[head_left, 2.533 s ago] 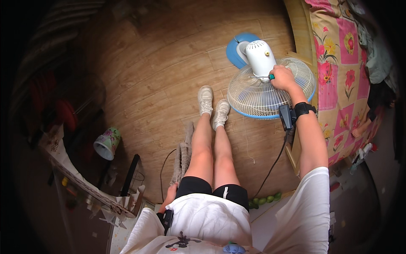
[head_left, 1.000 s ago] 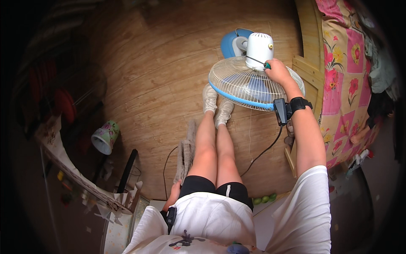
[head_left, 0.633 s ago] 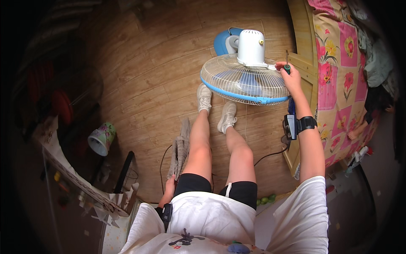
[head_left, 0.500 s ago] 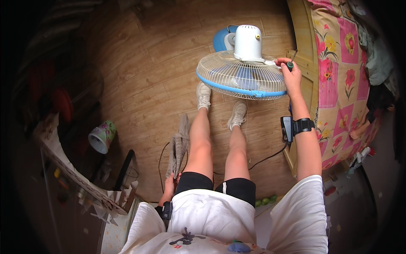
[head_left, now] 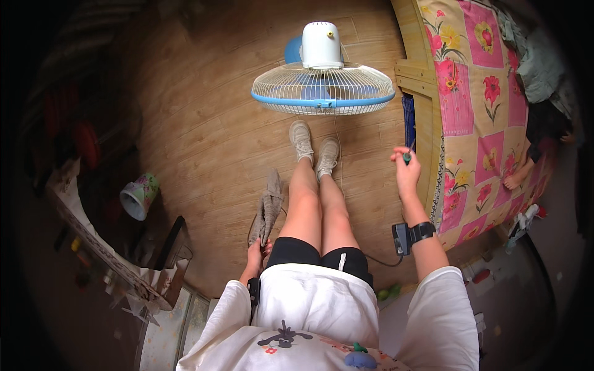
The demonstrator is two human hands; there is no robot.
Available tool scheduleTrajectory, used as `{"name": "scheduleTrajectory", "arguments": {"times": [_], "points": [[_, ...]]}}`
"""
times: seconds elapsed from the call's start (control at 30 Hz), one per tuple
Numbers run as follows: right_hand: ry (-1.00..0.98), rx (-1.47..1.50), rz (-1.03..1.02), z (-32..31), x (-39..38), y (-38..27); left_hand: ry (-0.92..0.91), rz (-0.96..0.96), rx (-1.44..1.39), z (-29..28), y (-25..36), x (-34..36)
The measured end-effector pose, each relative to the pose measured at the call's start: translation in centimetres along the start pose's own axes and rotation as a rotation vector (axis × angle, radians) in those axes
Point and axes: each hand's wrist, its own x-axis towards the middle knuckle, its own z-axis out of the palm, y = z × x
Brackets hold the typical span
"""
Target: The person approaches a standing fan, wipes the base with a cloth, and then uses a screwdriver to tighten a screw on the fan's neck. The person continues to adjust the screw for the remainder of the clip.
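Note:
A standing fan [head_left: 323, 93] with a white motor housing, a wire cage and a blue rim is on the floor ahead of my feet. My right hand [head_left: 406, 175] is closed around a screwdriver [head_left: 406, 158] with a dark green handle, to the right of my legs and apart from the fan. Low beside my left thigh, my left hand [head_left: 255, 255] grips a grey cloth [head_left: 267, 210] that sticks out forward. Its fingers are partly hidden by the cloth. Part of the fan's blue base [head_left: 293, 49] shows behind the motor housing.
To the right stands a wooden bed [head_left: 418, 77] with a pink floral cover [head_left: 458, 93]; another person's foot [head_left: 518, 177] rests on it. A floral bin [head_left: 140, 195] is at the left, near a cluttered table. A cable [head_left: 383, 263] hangs from my right wrist device.
My right hand has left the fan's cage and drawn back toward me with the screwdriver. The fan appears farther off, and my feet have come closer together. The left hand still holds the cloth.

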Motion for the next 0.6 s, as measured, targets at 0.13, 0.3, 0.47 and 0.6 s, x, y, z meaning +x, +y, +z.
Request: {"name": "scheduleTrajectory", "arguments": {"times": [0.13, 0.3, 0.47, 0.6], "points": [[-0.185, -0.067, 0.105, 0.5, -5.6, 1.2, -0.031, 0.011, 0.049, 0.6, 2.1, -0.8], [-0.237, 0.305, 0.08, 5.0, -8.8, -2.1, -0.065, 0.073, 0.158, 0.2, 5.1, -1.1], [-0.288, 0.423, 0.075, 7.8, -9.2, -6.7, -0.036, 0.056, 0.235, 0.3, 6.2, -0.5], [-0.338, 0.419, 0.113, 6.9, -10.2, -7.1, -0.041, 0.156, 0.217, 0.9, 6.1, -0.3]]}}
